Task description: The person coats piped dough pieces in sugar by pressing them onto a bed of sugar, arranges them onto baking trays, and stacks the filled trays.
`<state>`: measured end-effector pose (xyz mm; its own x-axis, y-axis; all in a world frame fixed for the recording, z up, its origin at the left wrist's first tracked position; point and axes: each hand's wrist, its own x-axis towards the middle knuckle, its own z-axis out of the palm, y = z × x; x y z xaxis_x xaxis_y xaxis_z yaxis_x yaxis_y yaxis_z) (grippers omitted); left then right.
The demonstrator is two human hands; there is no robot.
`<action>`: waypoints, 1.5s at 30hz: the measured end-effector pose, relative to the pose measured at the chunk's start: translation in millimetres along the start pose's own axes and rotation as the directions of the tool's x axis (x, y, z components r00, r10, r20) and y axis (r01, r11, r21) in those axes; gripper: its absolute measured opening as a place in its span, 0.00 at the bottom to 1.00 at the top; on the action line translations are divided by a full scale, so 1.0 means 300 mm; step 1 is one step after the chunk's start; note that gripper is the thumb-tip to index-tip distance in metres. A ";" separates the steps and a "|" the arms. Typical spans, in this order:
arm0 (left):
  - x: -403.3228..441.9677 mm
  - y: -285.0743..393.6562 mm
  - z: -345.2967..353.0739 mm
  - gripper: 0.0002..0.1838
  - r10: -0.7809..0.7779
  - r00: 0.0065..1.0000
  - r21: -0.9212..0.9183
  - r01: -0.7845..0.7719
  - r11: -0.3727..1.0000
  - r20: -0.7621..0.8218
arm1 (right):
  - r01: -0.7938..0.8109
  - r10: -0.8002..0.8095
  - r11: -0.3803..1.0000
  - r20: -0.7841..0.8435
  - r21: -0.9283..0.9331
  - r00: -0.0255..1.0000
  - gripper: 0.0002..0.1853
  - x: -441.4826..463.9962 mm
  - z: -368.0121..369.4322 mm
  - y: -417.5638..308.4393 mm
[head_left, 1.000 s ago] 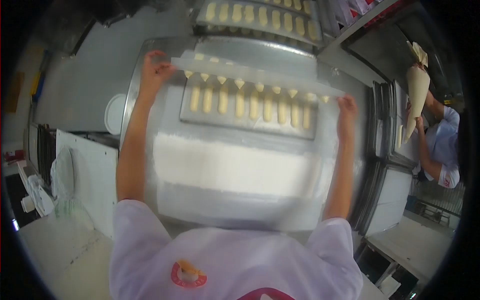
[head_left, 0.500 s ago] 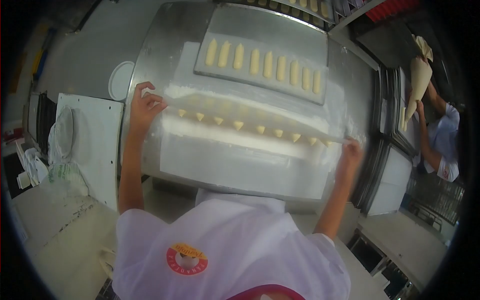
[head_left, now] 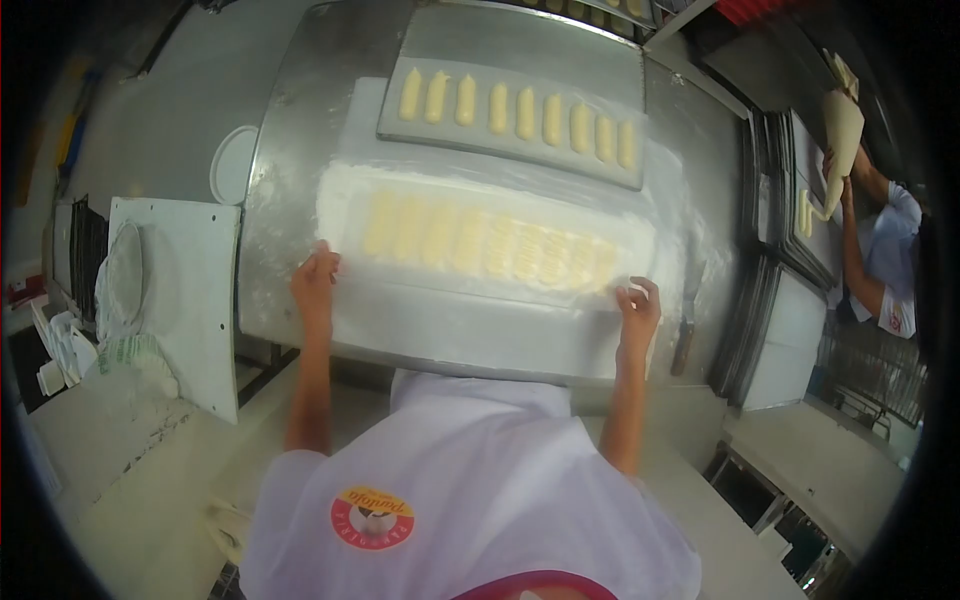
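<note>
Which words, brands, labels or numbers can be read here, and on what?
"PANADERIA", slightly blurred: round badge on the wearer's shirt.
"Pantoja", probably; script blurred: same badge.
Unreadable, too small or blurred: co-worker's sleeve mark; green print on plastic bag.

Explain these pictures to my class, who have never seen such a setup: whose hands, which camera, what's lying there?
No robot here: these are a person's bare hands. All three pictures come from one camera worn on the head, looking forward and down.

On the metal table, a tray carries nine pale yellow strips. Nearer the person, more strips show through a thin sheet over white powder.

The left hand is at the sheet's near left corner, the right hand near its right one; whether either grips it is unclear.

Far right, a co-worker holds a piping bag.
</note>
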<state>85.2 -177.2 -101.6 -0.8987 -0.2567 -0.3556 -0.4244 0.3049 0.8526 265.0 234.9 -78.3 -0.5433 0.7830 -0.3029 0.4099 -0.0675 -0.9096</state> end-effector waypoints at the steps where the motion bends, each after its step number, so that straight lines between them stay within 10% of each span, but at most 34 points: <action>1: 0.008 -0.008 -0.006 0.11 0.001 1.000 -0.001 -0.001 1.000 0.004 | 0.001 -0.001 1.000 -0.004 0.000 1.000 0.10 0.000 -0.005 0.008; 18: 0.083 0.110 0.072 0.09 0.276 0.957 0.321 -0.289 0.902 0.085 | 0.095 -0.103 0.924 0.000 -0.371 0.995 0.06 0.145 0.053 -0.056; 27: 0.036 0.245 -0.017 0.09 0.274 0.950 0.235 -0.304 0.923 0.150 | 0.112 -0.113 0.993 0.094 0.025 0.989 0.04 0.117 -0.051 -0.161; 32: 0.090 0.166 -0.002 0.09 0.262 0.949 0.217 -0.297 0.930 0.174 | 0.096 -0.102 0.992 0.078 0.076 0.992 0.04 0.143 -0.032 -0.138; 38: 0.097 0.141 0.073 0.10 0.243 0.963 0.328 -0.269 0.905 0.120 | 0.112 -0.102 0.952 0.053 -0.286 0.993 0.07 0.182 0.023 -0.011; 45: 0.088 0.212 0.000 0.09 0.279 0.942 0.253 -0.321 0.913 0.186 | 0.209 -0.207 0.978 0.097 -0.011 0.974 0.06 0.135 -0.033 -0.117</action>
<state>34.4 -164.5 -56.7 -0.9857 0.0136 -0.1677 -0.1272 0.5926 0.7954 235.9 275.0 -55.9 -0.6844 0.7166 -0.1345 0.2959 0.1044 -0.9495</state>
